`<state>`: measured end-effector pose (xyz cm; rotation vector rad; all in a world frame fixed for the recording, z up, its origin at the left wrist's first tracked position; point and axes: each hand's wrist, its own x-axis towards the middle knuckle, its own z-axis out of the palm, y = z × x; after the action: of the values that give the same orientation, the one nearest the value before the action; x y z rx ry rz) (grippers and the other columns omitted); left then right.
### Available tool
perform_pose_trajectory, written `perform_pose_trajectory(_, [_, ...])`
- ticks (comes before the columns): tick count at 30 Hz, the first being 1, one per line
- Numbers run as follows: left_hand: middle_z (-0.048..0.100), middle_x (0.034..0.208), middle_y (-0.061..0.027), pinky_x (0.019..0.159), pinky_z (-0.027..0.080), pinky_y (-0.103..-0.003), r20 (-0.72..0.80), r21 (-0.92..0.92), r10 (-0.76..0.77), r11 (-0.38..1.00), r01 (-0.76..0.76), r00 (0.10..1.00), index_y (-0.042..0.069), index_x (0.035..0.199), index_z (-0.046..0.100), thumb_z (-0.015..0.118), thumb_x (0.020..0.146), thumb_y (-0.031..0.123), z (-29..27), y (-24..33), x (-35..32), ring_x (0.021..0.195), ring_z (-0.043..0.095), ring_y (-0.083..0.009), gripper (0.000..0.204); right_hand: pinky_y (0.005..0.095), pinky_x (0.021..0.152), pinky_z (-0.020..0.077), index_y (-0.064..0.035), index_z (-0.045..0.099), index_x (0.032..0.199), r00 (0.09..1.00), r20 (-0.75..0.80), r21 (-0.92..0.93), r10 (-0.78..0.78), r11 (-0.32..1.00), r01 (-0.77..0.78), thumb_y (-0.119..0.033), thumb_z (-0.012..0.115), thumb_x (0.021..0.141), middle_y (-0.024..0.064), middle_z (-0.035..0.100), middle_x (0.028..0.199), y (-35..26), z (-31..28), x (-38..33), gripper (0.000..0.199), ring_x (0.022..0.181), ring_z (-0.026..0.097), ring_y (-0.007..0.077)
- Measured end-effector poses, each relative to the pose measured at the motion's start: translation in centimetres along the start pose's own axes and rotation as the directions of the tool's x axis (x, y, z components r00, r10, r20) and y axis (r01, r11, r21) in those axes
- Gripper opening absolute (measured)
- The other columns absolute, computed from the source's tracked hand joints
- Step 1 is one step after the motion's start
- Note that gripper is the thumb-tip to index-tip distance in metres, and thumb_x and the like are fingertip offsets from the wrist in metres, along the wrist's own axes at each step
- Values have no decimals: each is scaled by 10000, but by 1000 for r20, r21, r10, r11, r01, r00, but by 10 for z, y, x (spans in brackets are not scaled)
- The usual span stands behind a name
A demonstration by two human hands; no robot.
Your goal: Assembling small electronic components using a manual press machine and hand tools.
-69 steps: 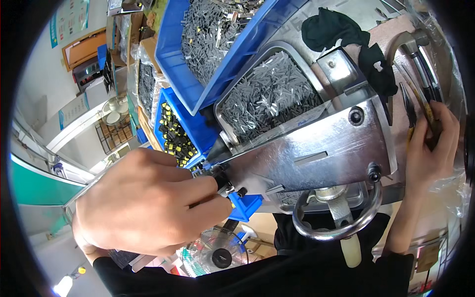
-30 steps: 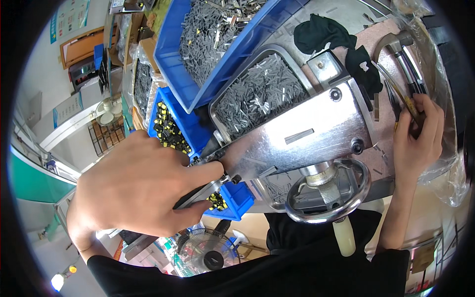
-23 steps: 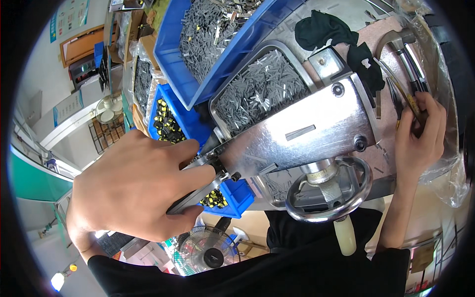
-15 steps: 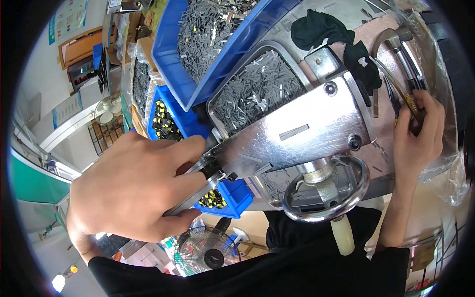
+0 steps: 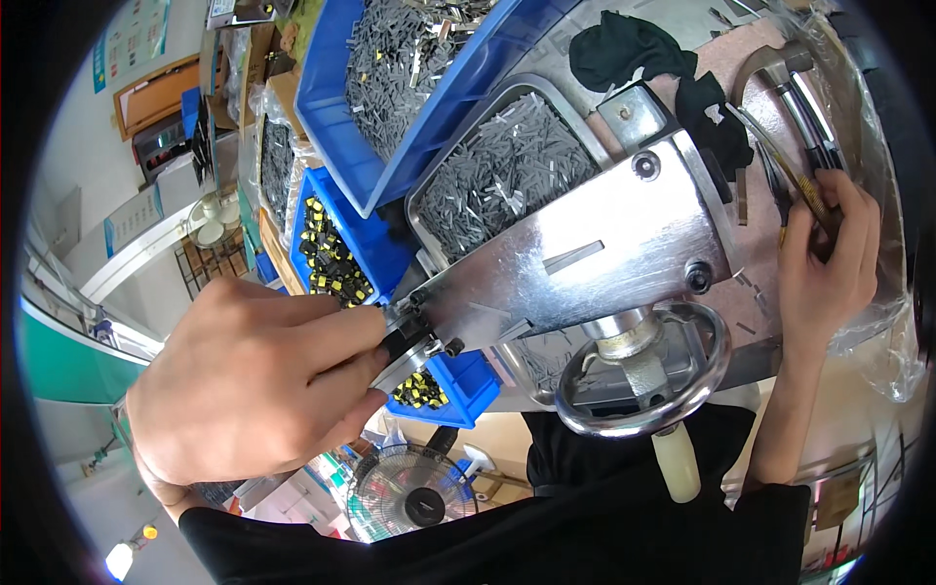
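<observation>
My left hand [image 5: 255, 385] is at the left end of a shiny metal hand press [image 5: 634, 229], its thumb and fingers pinched together. A small black part [image 5: 398, 341] shows at the fingertips, against the press's end fixture; what exactly the fingers grip is partly hidden. My right hand [image 5: 829, 258] is closed around gold-coloured tweezers [image 5: 801, 185], whose tips point up and left over the pinkish bench mat. Below the press body is a chrome handwheel [image 5: 723, 366] with a pale handle [image 5: 676, 466]. Loose grey slivers lie on top of the press.
Behind the press stands a metal tray [image 5: 507, 175] of small grey strips, beside a large blue bin [image 5: 341, 146]. Smaller blue bins [image 5: 473, 390] hold black-and-yellow parts. Black cloths [image 5: 629, 54] and a hammer [image 5: 795, 93] lie far right. A fan [image 5: 414, 497] is below.
My left hand has shifted slightly left and down, its fingers drawing closer together, uncovering more of the black-and-yellow parts. My right hand has barely moved and still holds the tweezers.
</observation>
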<state>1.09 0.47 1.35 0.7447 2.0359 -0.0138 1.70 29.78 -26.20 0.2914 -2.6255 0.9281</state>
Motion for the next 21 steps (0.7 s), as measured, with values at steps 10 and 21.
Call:
perform_pose_trajectory(10, [556,816,-26,468,481,-363,112,-35,-26,999,30,993,55,842,645,798,741,173,-4,-1,1,656,631,-184,219,227,634,538,-46,685,1090,1000,-4,-3,-17,1000,17,51,710,818,43,692,1008,2,0,-1,290,796,701,107])
perform_pose_trajectory(21, [564,693,-8,417,407,-336,41,-23,15,1000,-14,999,24,837,743,829,739,191,0,-3,1,543,571,-151,212,237,640,549,-42,679,1110,1000,-2,9,-4,1000,4,54,710,822,64,686,1015,3,0,-1,305,805,705,125])
